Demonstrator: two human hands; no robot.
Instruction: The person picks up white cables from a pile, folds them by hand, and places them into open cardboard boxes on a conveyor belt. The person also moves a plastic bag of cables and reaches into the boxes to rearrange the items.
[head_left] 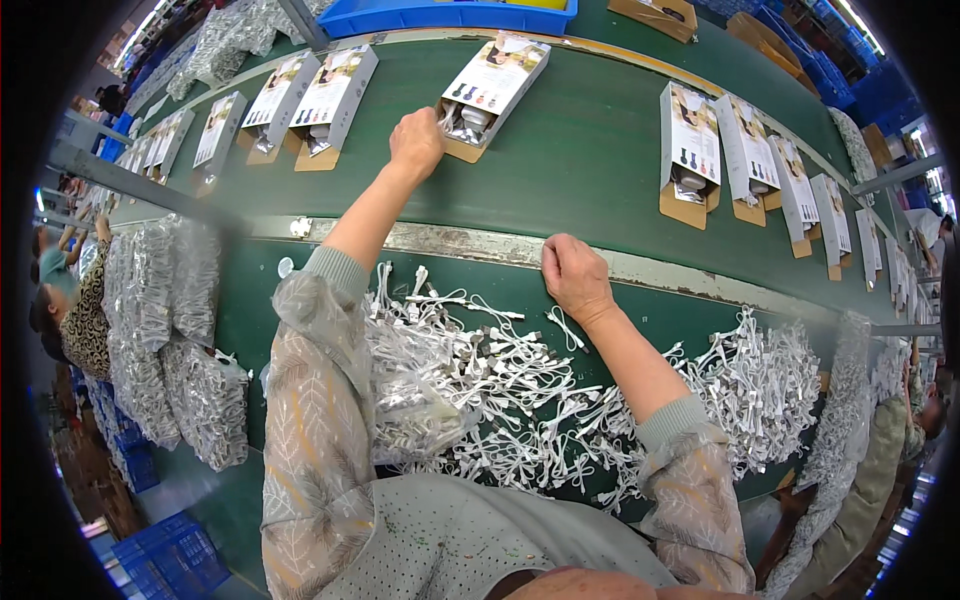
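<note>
My left hand (417, 142) reaches across the green belt to the open lower end of a white printed box (497, 78). Its fingers are closed at the left edge of the opening, and what they hold is hidden. Inside that opening a white rounded item (474, 117) and silvery wrapping show, above a brown cardboard flap (463, 151). My right hand (578, 275) is curled closed over the worn metal rail (500, 245), and its fingertips are hidden. Just below it lies a short white cable (566, 329), beside a big pile of white cables (525, 375) on the green worktop.
More open boxes (335, 92) stand on the belt to the left, and others (690, 145) to the right. Bagged bundles (165, 320) hang over the worktop's left side. A blue bin (445, 14) is beyond the belt. Other people (75, 325) work on both sides.
</note>
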